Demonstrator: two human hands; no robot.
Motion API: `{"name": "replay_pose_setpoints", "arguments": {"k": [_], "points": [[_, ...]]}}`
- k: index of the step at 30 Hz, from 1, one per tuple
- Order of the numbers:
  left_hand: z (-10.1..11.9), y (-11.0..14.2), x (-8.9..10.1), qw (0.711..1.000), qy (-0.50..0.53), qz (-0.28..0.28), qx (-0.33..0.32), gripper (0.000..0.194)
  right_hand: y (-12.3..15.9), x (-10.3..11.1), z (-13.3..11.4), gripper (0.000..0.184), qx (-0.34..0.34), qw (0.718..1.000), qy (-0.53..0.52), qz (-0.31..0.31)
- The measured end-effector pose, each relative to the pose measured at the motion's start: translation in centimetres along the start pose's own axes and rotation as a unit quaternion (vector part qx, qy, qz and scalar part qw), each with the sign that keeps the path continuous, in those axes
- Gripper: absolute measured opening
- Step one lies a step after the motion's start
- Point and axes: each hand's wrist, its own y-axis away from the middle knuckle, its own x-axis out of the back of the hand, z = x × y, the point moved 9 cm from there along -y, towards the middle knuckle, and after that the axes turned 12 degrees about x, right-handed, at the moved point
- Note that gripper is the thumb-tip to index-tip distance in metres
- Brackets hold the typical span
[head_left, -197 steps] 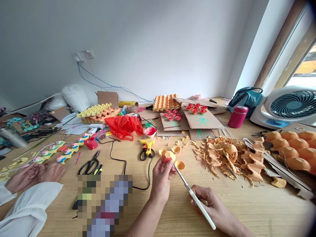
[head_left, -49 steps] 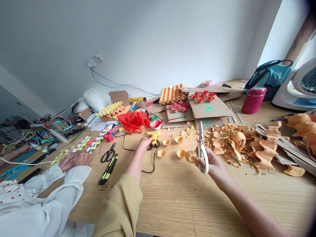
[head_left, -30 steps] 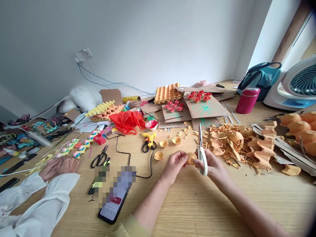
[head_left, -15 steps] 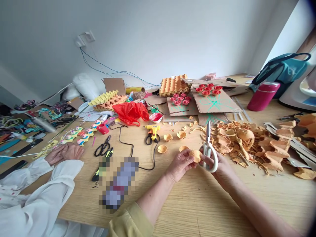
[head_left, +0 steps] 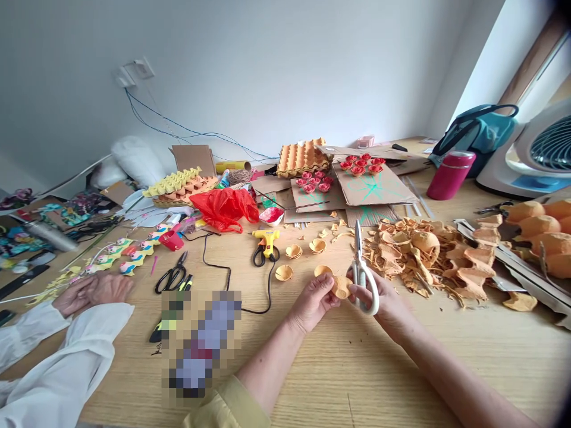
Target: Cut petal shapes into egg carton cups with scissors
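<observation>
Between thumb and fingers my left hand (head_left: 314, 302) pinches a small orange egg-carton cup (head_left: 342, 287). My right hand (head_left: 387, 303) carries white-handled scissors (head_left: 361, 276) with the blades closed and pointing away from me; its fingertips also touch the cup's right side. Just behind my left hand sits another orange cup (head_left: 323, 271), partly hidden. Farther off lie a shallow cup (head_left: 284, 273) and two petal-edged cups, one on the left (head_left: 293, 251) and one on the right (head_left: 317, 246).
A yellow glue gun (head_left: 266, 241) stands near black scissors. Orange carton scraps (head_left: 392, 249) heap up on the right. Red paper flowers (head_left: 362, 163) rest on cardboard (head_left: 375, 189) behind. A pink bottle (head_left: 451, 175) is at right. Another person's hands (head_left: 100, 291) rest at left.
My view has turned to the right, bringing more of the fan into sight. The cup has tilted in my fingers; both hands keep hold of their things.
</observation>
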Motion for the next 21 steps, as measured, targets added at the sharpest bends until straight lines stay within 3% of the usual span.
{"name": "replay_pose_setpoints", "arguments": {"k": [5, 9, 16, 21], "points": [[0.7, 0.1, 0.9, 0.998, 0.004, 0.050, -0.045, 0.038, 0.0, -0.2, 0.0, 0.045, 0.002, 1.000, 0.005, -0.015], [1.6, 0.5, 1.3, 0.993, -0.002, 0.086, -0.082, 0.041, -0.2, 0.1, 0.0, 0.044, 0.016, 1.000, -0.010, 0.009], [1.3, 0.8, 0.0, 0.995, -0.049, 0.071, -0.053, 0.043, -0.4, 0.3, 0.3, 0.044, 0.013, 1.000, -0.019, 0.017], [1.4, 0.8, 0.3, 0.993, -0.061, 0.077, -0.067, 0.044, 0.0, -0.6, -0.1, 0.041, 0.005, 0.999, -0.020, -0.027]]}}
